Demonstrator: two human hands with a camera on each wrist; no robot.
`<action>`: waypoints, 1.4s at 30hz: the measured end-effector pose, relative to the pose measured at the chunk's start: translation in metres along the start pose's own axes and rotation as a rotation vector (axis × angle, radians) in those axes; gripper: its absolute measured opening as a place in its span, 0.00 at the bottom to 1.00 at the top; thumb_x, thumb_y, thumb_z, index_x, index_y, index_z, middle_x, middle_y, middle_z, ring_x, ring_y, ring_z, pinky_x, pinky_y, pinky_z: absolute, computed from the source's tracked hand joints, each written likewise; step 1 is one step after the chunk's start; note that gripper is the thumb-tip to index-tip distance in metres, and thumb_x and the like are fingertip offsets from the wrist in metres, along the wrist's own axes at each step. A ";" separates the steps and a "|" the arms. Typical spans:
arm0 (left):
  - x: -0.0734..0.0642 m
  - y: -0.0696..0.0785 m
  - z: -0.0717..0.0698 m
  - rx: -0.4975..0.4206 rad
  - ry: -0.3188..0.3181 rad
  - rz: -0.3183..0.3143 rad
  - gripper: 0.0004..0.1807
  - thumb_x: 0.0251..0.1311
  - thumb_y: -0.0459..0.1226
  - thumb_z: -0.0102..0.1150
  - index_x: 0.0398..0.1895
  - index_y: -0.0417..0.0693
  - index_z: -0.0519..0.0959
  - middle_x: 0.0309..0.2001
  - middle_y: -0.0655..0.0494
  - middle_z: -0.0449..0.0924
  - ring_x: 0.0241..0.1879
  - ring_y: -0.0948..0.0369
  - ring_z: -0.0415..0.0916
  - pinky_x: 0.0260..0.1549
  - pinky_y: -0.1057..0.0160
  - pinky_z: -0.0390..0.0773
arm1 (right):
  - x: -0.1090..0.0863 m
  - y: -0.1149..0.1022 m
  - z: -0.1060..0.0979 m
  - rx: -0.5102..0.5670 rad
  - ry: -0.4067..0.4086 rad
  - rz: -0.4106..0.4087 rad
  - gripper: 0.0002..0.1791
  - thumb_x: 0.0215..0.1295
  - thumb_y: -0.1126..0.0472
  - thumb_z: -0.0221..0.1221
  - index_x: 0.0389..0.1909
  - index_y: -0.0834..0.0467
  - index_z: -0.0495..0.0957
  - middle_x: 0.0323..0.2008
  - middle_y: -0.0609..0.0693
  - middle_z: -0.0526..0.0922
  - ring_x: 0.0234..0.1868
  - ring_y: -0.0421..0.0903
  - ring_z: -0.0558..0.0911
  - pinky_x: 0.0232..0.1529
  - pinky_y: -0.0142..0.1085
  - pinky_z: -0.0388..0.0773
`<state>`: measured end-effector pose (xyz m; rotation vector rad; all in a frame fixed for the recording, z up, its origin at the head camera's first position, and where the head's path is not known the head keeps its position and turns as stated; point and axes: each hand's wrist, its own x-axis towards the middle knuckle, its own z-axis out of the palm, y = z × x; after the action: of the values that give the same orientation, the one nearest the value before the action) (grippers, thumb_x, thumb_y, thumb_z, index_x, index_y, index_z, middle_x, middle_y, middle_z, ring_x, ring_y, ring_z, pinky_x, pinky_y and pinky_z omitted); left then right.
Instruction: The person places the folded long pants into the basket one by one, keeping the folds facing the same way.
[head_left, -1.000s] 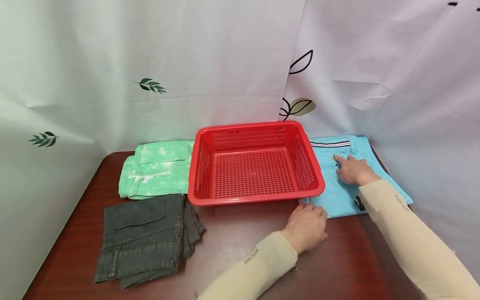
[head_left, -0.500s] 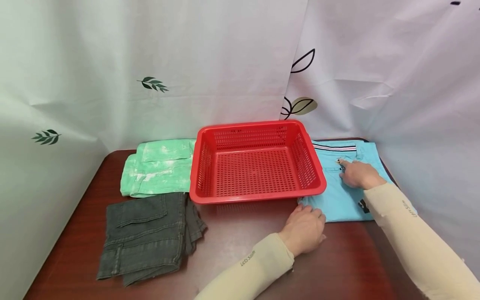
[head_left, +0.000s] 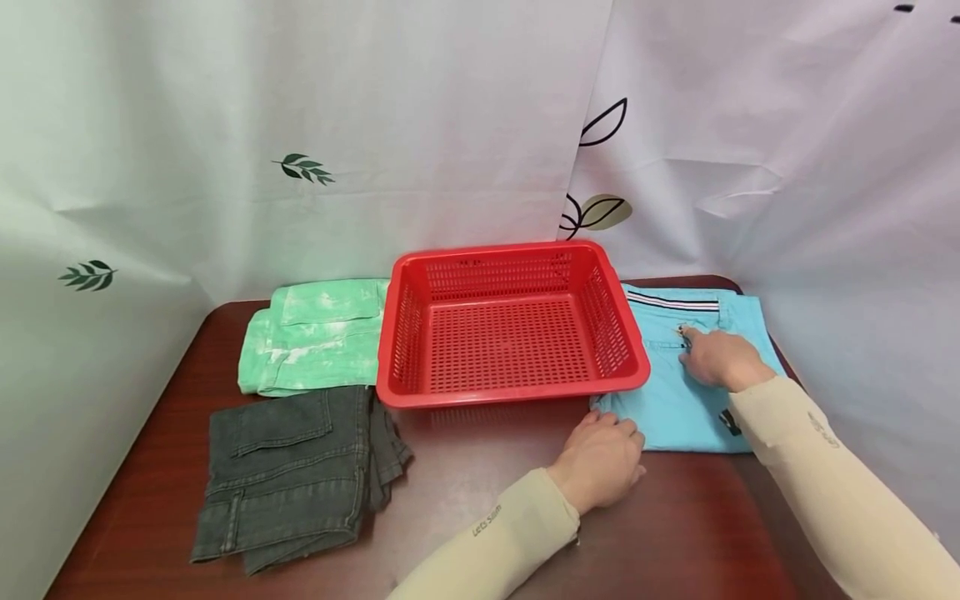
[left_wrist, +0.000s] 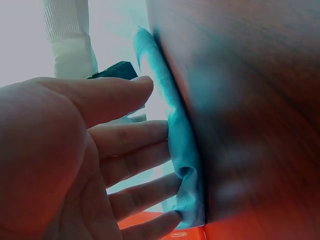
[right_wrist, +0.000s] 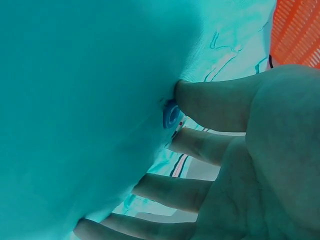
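Observation:
Folded light-blue pants [head_left: 675, 408], with a striped waistband, lie flat at the right of the table, partly behind the basket. My right hand [head_left: 722, 358] touches them near the back pocket. In the right wrist view, its spread fingertips press the cloth [right_wrist: 90, 110], thumb beside a blue button [right_wrist: 171, 114]. My left hand [head_left: 600, 458] is at the near left corner of the pants. Seen from the left wrist, fairly straight fingers touch the folded edge [left_wrist: 182, 135], while the thumb stays apart from them.
A red plastic basket [head_left: 513, 400] stands mid-table with nothing in it. Mint-green folded clothing [head_left: 315, 346] lies to its left, and dark grey folded jeans [head_left: 285, 467] lie nearer. White patterned cloth [head_left: 450, 125] walls the back and sides of the wooden table [head_left: 480, 517].
The light-blue pants have slid toward the front edge, my right hand moving with them. My left hand has shifted slightly nearer and leftward, still at their corner. Basket and other clothes stay put.

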<state>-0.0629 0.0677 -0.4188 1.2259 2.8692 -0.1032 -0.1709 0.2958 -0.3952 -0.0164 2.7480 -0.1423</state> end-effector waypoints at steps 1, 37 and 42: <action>-0.001 0.000 0.000 0.001 0.007 0.002 0.13 0.67 0.55 0.60 0.46 0.63 0.83 0.43 0.69 0.78 0.48 0.66 0.73 0.57 0.64 0.70 | -0.001 0.000 0.001 -0.004 0.003 -0.002 0.36 0.70 0.57 0.57 0.70 0.76 0.58 0.43 0.77 0.77 0.35 0.63 0.79 0.31 0.47 0.80; -0.005 0.037 0.004 0.070 0.206 0.099 0.08 0.65 0.51 0.61 0.28 0.66 0.79 0.28 0.67 0.75 0.28 0.69 0.72 0.23 0.71 0.70 | 0.069 0.014 -0.035 0.047 0.041 -0.207 0.41 0.63 0.64 0.58 0.75 0.71 0.54 0.69 0.75 0.58 0.68 0.73 0.58 0.62 0.72 0.59; -0.004 0.040 0.006 0.065 0.172 0.086 0.08 0.66 0.52 0.60 0.30 0.66 0.79 0.30 0.67 0.75 0.31 0.69 0.72 0.26 0.71 0.70 | 0.076 0.014 -0.027 0.049 0.024 -0.199 0.41 0.64 0.62 0.59 0.75 0.70 0.53 0.69 0.74 0.59 0.68 0.73 0.59 0.62 0.71 0.60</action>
<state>-0.0311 0.0917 -0.4265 1.4361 2.9724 -0.0941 -0.2517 0.3097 -0.4005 -0.2774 2.7613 -0.2656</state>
